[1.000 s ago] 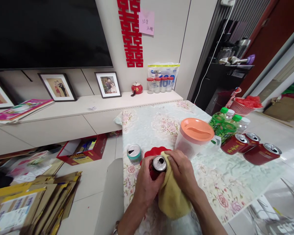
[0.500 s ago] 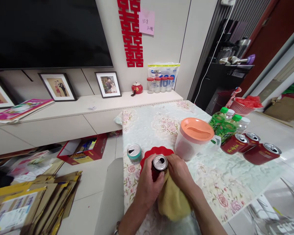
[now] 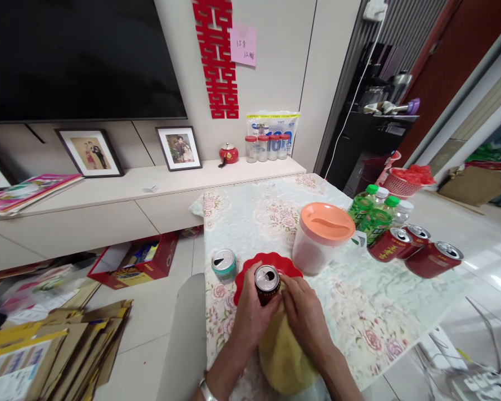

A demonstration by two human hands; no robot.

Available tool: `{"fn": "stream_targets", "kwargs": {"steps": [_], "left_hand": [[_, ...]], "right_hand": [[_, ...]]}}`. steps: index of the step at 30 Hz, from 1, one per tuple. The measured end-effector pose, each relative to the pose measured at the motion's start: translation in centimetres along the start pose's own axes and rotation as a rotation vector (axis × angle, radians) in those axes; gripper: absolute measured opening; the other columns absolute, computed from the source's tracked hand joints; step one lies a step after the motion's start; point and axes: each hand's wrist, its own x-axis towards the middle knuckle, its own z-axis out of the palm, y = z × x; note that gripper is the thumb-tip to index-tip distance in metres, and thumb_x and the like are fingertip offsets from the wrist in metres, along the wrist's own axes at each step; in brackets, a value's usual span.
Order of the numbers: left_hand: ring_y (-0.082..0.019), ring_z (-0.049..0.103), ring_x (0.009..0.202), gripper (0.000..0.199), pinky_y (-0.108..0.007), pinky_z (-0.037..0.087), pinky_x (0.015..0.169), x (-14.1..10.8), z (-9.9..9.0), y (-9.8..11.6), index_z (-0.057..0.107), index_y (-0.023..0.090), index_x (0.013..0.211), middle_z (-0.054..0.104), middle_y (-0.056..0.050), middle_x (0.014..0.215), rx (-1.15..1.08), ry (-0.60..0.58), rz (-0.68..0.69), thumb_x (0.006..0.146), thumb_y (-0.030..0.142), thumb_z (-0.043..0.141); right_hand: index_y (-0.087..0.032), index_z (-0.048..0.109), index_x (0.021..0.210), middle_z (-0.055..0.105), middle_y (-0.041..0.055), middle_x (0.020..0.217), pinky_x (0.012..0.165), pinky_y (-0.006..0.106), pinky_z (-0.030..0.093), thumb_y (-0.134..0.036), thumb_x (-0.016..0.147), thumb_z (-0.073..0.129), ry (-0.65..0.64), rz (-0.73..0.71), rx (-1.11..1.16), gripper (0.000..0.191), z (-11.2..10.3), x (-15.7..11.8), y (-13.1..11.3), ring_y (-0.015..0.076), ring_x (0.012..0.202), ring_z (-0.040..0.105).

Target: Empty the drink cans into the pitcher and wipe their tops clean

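Holding the can, head view: a dark drink can, its top opened, stands near upright above or on the red scalloped dish; which of these, I cannot tell.
Cloth on can: a yellow cloth meets the can's right side, so that contact seems under way; whether the can is nearly finished with cannot be judged (its far side is hidden).
Other cans: a teal-sided can is beside the dish, and red cans stand at the right of the flowered tabletop, out of either hand's reach as posed; nothing shows whether they are done or left.
Left hand: the left hand curls round the can from its left, grip closed on it, thumb across the near side.
Right hand: the right hand comes from the right, knuckles up, grip pinching the bunched cloth, whose loose end drapes toward the person.
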Motion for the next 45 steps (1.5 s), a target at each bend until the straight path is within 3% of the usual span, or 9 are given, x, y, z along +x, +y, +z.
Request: {"fn": "stream_targets", "kwargs": {"steps": [6, 12, 16, 22, 31, 40, 45], "left_hand": [[-0.031, 0.063, 0.129, 0.062, -0.053, 0.047, 0.114, -0.6, -0.3, 1.0, 0.053, 0.023, 0.134, 0.065, -0.011, 0.134, -0.008, 0.024, 0.037, 0.077, 0.027, 0.076], [-0.032, 0.063, 0.128, 0.061, -0.053, 0.050, 0.112, -1.7, -0.6, 3.0, 0.053, 0.023, 0.134, 0.063, -0.013, 0.136, -0.027, -0.028, 0.082, 0.077, 0.023, 0.075], [-0.031, 0.067, 0.123, 0.058, -0.050, 0.056, 0.107, -2.4, -0.8, 4.3, 0.054, 0.024, 0.131, 0.066, -0.011, 0.131, -0.053, -0.105, 0.118, 0.076, 0.017, 0.072], [-0.028, 0.070, 0.113, 0.062, -0.045, 0.062, 0.097, -3.9, -0.4, 5.0, 0.053, 0.026, 0.131, 0.068, -0.009, 0.124, -0.082, -0.142, 0.134, 0.073, 0.012, 0.069], [-0.027, 0.069, 0.109, 0.068, -0.043, 0.060, 0.094, -5.1, 0.0, 5.8, 0.055, 0.029, 0.133, 0.066, -0.005, 0.118, 0.012, 0.015, 0.324, 0.068, 0.013, 0.068], [-0.026, 0.070, 0.105, 0.069, -0.038, 0.061, 0.091, -5.5, -0.7, 6.8, 0.053, 0.026, 0.136, 0.066, -0.008, 0.120, -0.020, 0.101, 0.318, 0.070, 0.012, 0.071], [-0.024, 0.071, 0.102, 0.061, -0.038, 0.061, 0.091, -5.1, -1.1, 7.1, 0.054, 0.027, 0.133, 0.065, -0.006, 0.116, 0.034, 0.123, 0.308, 0.076, 0.020, 0.074]], "right_hand": [[-0.027, 0.066, 0.127, 0.071, 0.0063, 0.120, 0.093, 0.033, 0.057, -0.022, 0.106, 0.049, 0.208, -0.062, 0.219, 0.028, -1.9, -0.7, -1.5, 0.0191, 0.110, 0.068], [-0.030, 0.065, 0.135, 0.068, 0.0070, 0.123, 0.094, 0.036, 0.056, -0.021, 0.104, 0.053, 0.298, -0.178, 0.156, 0.034, -2.5, -1.1, -3.5, 0.0210, 0.113, 0.065], [-0.030, 0.070, 0.126, 0.070, 0.0051, 0.118, 0.092, 0.032, 0.056, -0.024, 0.105, 0.051, 0.286, -0.151, 0.225, 0.029, -3.0, -0.7, -3.9, 0.0185, 0.109, 0.067], [-0.027, 0.076, 0.112, 0.074, 0.0030, 0.106, 0.086, 0.025, 0.057, -0.030, 0.104, 0.053, 0.249, -0.019, 0.519, 0.024, -3.7, 0.0, -3.7, 0.0169, 0.100, 0.071], [-0.021, 0.079, 0.100, 0.077, 0.0069, 0.101, 0.081, 0.028, 0.056, -0.056, 0.097, 0.063, 0.121, 0.320, 0.805, 0.039, -3.0, -0.4, -3.5, 0.0219, 0.092, 0.073], [-0.020, 0.078, 0.106, 0.077, 0.0077, 0.104, 0.081, 0.028, 0.057, -0.060, 0.099, 0.058, 0.038, 0.383, 0.869, 0.045, -1.7, -2.3, -3.9, 0.0222, 0.095, 0.071], [-0.021, 0.075, 0.112, 0.076, 0.0084, 0.109, 0.086, 0.028, 0.058, -0.055, 0.103, 0.054, 0.098, 0.338, 0.768, 0.042, -1.4, -3.6, -4.0, 0.0217, 0.098, 0.071]]}}
